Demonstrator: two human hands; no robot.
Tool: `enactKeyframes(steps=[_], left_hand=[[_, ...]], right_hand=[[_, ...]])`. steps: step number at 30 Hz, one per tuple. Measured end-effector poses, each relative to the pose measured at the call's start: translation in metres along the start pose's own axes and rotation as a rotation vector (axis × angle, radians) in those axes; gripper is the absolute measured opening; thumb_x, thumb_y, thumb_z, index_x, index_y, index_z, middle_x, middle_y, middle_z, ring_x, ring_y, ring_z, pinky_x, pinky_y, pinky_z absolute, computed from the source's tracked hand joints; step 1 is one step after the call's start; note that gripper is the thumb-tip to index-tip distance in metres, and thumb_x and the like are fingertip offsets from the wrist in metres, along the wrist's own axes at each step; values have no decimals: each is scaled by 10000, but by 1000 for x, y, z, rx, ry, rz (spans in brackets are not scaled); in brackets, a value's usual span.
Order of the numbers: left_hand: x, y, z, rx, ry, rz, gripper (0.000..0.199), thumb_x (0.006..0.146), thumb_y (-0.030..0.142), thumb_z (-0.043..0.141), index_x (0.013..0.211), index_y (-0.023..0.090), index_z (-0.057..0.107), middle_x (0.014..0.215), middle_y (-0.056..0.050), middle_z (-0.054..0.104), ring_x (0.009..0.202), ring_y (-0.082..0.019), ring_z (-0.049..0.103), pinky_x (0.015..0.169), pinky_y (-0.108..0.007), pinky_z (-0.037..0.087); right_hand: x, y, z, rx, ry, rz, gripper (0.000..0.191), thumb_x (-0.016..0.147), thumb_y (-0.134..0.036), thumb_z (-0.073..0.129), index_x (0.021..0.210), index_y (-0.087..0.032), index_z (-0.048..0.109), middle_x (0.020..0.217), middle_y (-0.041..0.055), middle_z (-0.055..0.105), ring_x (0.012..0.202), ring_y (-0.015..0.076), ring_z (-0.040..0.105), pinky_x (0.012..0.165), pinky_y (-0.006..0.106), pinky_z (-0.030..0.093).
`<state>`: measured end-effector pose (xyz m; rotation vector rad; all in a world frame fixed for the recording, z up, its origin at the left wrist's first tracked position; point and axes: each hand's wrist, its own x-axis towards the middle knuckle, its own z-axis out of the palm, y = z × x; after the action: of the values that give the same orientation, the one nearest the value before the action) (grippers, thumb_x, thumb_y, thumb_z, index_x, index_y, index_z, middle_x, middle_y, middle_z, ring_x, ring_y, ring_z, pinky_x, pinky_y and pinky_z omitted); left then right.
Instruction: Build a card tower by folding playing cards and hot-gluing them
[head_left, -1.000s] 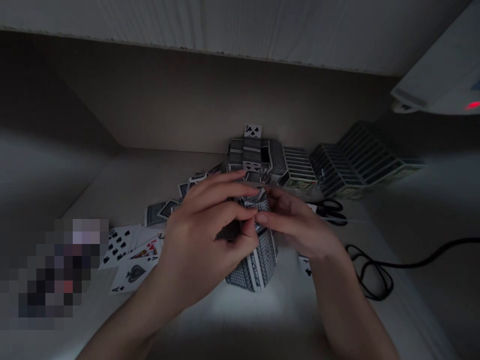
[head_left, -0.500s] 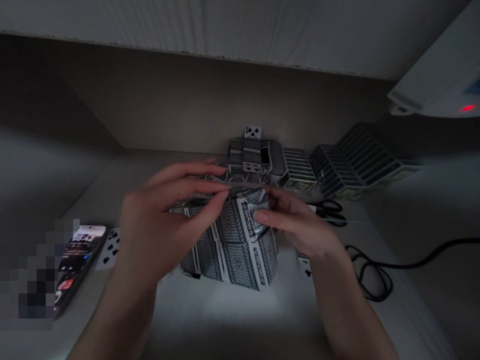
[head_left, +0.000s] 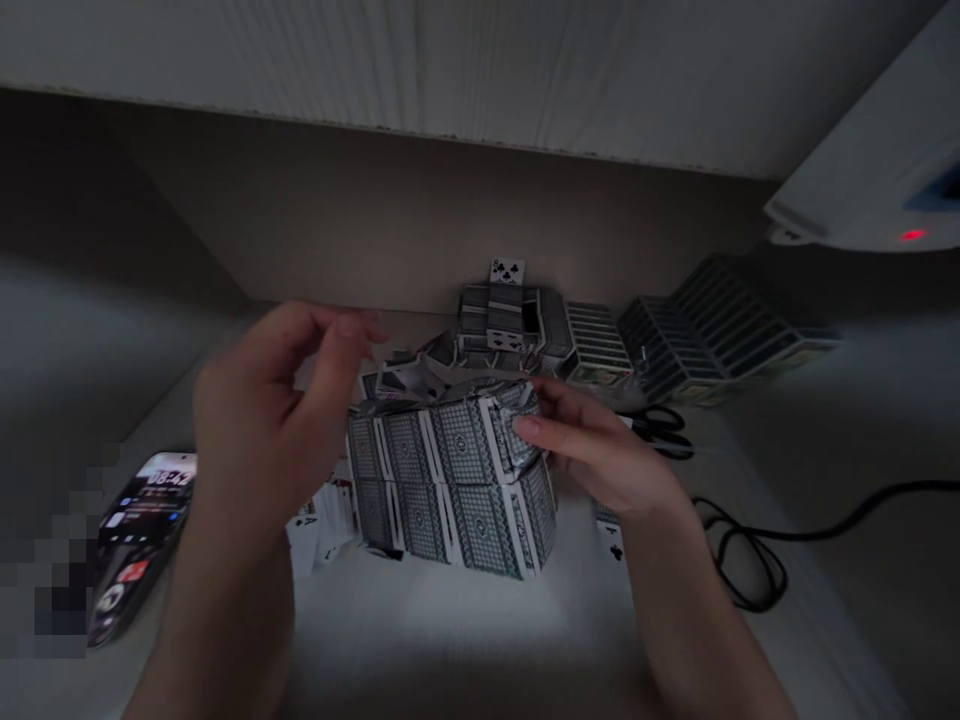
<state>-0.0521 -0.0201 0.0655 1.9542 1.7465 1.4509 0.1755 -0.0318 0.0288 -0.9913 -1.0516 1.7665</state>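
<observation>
A boxy block built from folded playing cards (head_left: 420, 490) with grey patterned backs stands on the shelf surface, two rows high. My right hand (head_left: 592, 440) grips its upper right end, the thumb pressed on the end face and the fingers behind. My left hand (head_left: 277, 390) hovers clear of the block's left side. Its fingers curl in towards the thumb, slightly blurred, and nothing shows between them. Loose folded cards (head_left: 409, 378) lie just behind the block's upper edge. Beside its left end are several face-up cards (head_left: 304, 535), partly hidden by my left wrist.
A phone (head_left: 142, 530) lies at the left. Farther back sit another card structure (head_left: 551, 325) and ribbed card stacks (head_left: 705, 330). Black scissors (head_left: 660, 430), a card (head_left: 611, 540) and a black cable (head_left: 750, 530) are on the right. A board (head_left: 420, 80) hangs overhead.
My left hand has left the block's top edge and moved left, uncovering cards behind and beside the block. My right hand keeps its hold.
</observation>
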Motion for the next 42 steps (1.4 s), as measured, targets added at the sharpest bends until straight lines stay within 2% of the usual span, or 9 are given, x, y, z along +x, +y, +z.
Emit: enactKeyframes(steps=[4, 7, 9, 16, 20, 26, 34, 37, 42], left_hand=[[-2, 3, 3, -33, -98, 147, 191, 903, 312, 607, 744, 216, 650, 855, 27, 711, 837, -146, 655, 760, -275, 486], [-4, 4, 7, -100, -224, 289, 60, 890, 240, 625, 923, 241, 676, 981, 22, 708, 948, -150, 656, 875, -275, 500], [-3, 2, 9, -79, -266, 316, 181, 882, 247, 636, 1061, 263, 660, 1066, 16, 692, 1013, -163, 642, 923, -289, 494], [13, -29, 16, -73, -254, -7, 396, 856, 474, 621, 1148, 208, 654, 1230, -73, 643, 1143, -246, 609, 995, -395, 492], [26, -53, 12, -79, -659, -165, 530, 897, 534, 529, 1292, 182, 566, 1323, -93, 631, 1185, -259, 605, 997, -390, 488], [27, -60, 6, -347, -1131, 80, 552, 904, 399, 571, 1407, 217, 436, 1454, -41, 536, 1289, -204, 542, 1061, -373, 450], [21, -54, 16, -297, -1053, 238, 555, 838, 220, 632, 1371, 272, 484, 1427, -11, 557, 1300, -203, 535, 1095, -400, 422], [23, -59, 20, -304, -1032, 227, 691, 699, 328, 799, 1334, 292, 529, 1378, -25, 603, 1242, -237, 584, 1053, -378, 463], [24, -58, 22, -156, -1053, 84, 593, 760, 500, 722, 1294, 282, 580, 1278, -23, 675, 1097, -224, 669, 930, -318, 524]], right_hand=[[0, -1, -2, -28, 10, 6, 399, 708, -303, 814, 1072, -234, 667, 1166, 36, 708, 1176, 229, 605, 1028, 386, 452], [1, -1, -3, -11, 11, 24, 420, 716, -301, 807, 1098, -225, 651, 1196, 50, 694, 1183, 231, 602, 1038, 399, 447], [2, -1, -3, -9, 4, 29, 483, 688, -289, 827, 1125, -221, 633, 1240, 61, 672, 1211, 238, 584, 1045, 404, 446], [7, 1, -10, -3, -13, 51, 570, 596, -286, 881, 1104, -230, 630, 1189, 52, 693, 1146, 241, 615, 1026, 409, 467], [9, 7, -15, 29, 0, -35, 474, 616, -363, 864, 1026, -240, 661, 1061, 27, 729, 1044, 224, 651, 955, 371, 486], [12, 13, -22, -23, 41, -69, 438, 608, -438, 846, 966, -253, 675, 982, 17, 734, 973, 234, 667, 835, 342, 507], [16, 12, -34, -102, 98, -73, 480, 597, -475, 840, 993, -243, 703, 952, 26, 742, 906, 242, 684, 763, 342, 519], [14, 9, -38, -195, 166, -47, 491, 683, -491, 798, 1106, -265, 693, 1049, 37, 732, 1013, 247, 665, 802, 345, 524], [16, 9, -36, -343, 256, -83, 437, 799, -533, 695, 1168, -300, 673, 1252, 35, 674, 1203, 241, 585, 1030, 403, 446]])
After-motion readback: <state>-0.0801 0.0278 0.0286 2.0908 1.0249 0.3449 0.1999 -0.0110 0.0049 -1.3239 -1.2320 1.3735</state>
